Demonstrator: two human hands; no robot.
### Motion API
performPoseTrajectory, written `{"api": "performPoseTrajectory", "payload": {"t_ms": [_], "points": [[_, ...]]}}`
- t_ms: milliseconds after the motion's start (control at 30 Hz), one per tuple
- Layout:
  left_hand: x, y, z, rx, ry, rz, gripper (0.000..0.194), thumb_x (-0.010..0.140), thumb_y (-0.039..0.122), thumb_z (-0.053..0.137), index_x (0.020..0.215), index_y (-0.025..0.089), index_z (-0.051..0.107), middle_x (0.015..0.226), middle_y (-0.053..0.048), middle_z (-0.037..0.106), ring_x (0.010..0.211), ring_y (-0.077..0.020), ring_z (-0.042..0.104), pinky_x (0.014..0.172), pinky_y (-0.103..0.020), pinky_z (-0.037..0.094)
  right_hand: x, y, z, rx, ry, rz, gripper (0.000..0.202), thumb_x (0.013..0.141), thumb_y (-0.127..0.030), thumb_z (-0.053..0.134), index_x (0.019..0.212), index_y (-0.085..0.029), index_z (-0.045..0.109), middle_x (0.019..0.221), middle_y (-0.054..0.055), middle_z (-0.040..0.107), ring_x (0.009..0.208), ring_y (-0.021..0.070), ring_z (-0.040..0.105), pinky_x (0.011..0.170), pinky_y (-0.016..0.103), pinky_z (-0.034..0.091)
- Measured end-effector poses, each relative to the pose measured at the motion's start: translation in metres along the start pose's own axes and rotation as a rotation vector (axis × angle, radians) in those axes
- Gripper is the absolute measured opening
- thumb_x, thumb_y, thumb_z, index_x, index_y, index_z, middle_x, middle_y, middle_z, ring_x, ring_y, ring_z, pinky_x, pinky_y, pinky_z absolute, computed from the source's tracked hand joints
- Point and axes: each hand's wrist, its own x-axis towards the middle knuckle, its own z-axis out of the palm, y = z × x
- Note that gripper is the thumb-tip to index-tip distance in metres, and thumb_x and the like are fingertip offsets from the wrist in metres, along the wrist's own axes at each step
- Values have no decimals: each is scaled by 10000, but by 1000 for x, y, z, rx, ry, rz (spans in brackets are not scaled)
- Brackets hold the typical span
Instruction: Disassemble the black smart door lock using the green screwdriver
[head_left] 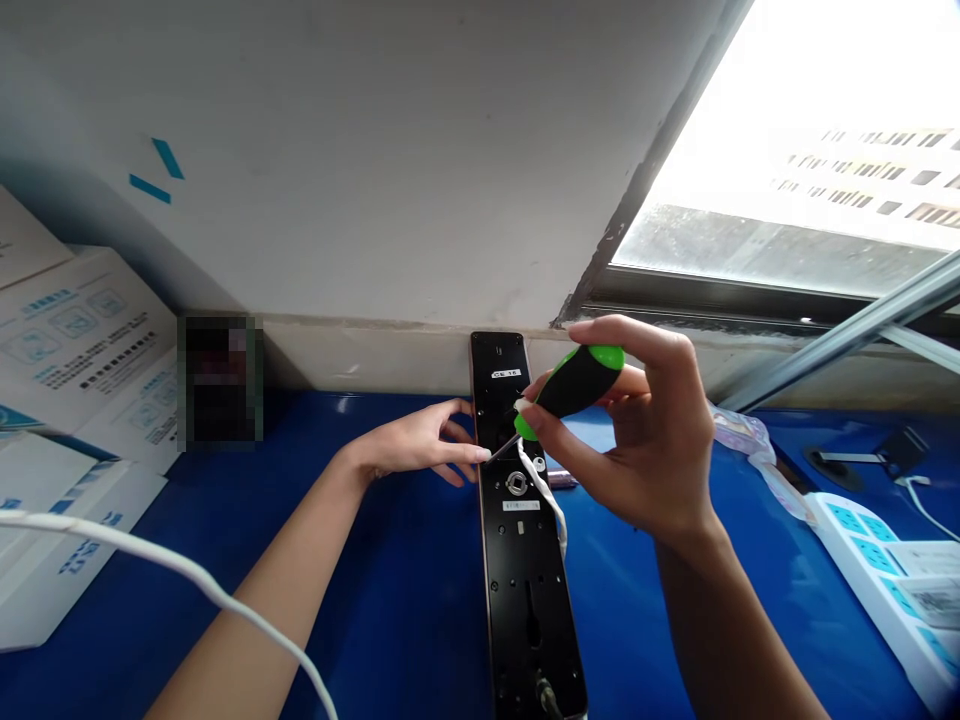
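Note:
A long black door lock panel [521, 555] lies on the blue table, its far end near the wall. Its face carries white labels, screw holes and a round metal spindle socket [517, 484]. My left hand [420, 442] holds the panel's left edge, thumb over the face and the other fingers against the side. In my right hand [651, 440] is a screwdriver [574, 385] with a green and black handle, tilted, its shaft pointing down-left. The tip meets the panel close to my left thumb; whether a screw is there I cannot tell. A white-wrapped cable [551, 500] runs along the panel's right side.
White printed boxes [90, 350] stack up at the left. A white cable [202, 580] crosses the lower left foreground. On the right lies a white power strip [870, 560], with a plastic bag [742, 435] beside it. The wall and a window [795, 170] bound the back.

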Motion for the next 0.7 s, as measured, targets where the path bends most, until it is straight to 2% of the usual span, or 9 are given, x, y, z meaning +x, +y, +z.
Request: {"api": "performPoseTrajectory", "payload": {"t_ms": [133, 300, 433, 567, 700], "points": [[0, 1, 2, 6, 13, 15, 637, 834, 446, 815, 1315, 195, 480, 1062, -100, 720, 954, -275, 768, 817, -435, 659, -1, 1, 2, -12, -15, -1, 655, 739, -15, 777, 1310, -260, 569, 982, -1, 696, 795, 173, 728, 689, 358, 676], [0, 1, 4, 4, 16, 15, 645, 828, 447, 816, 1317, 195, 479, 1053, -101, 723, 971, -292, 766, 817, -454, 653, -1, 1, 1, -8, -11, -33, 696, 732, -2, 776, 1333, -285, 567, 1088, 15, 689, 814, 179, 734, 704, 380, 680], [0, 2, 5, -6, 22, 10, 640, 829, 445, 815, 1310, 188, 481, 1025, -93, 725, 944, -283, 768, 805, -442, 648, -1, 1, -1, -41, -18, -51, 719, 716, -8, 800, 1337, -292, 575, 1092, 19, 698, 824, 193, 748, 711, 387, 690], [-1, 3, 6, -1, 30, 15, 644, 832, 444, 811, 1321, 190, 478, 1014, -88, 724, 935, -276, 766, 790, -421, 645, -3, 1, 1, -45, 7, -38, 724, 727, -10, 800, 1347, -314, 582, 1073, 9, 713, 824, 192, 750, 707, 376, 696], [-1, 3, 7, 4, 26, 20, 675, 841, 426, 805, 1368, 196, 452, 1015, -86, 720, 933, -271, 765, 778, -413, 647, -3, 1, 5, -68, 44, -40, 703, 728, -19, 803, 1331, -317, 598, 1144, 11, 699, 808, 179, 744, 687, 360, 696]]}}
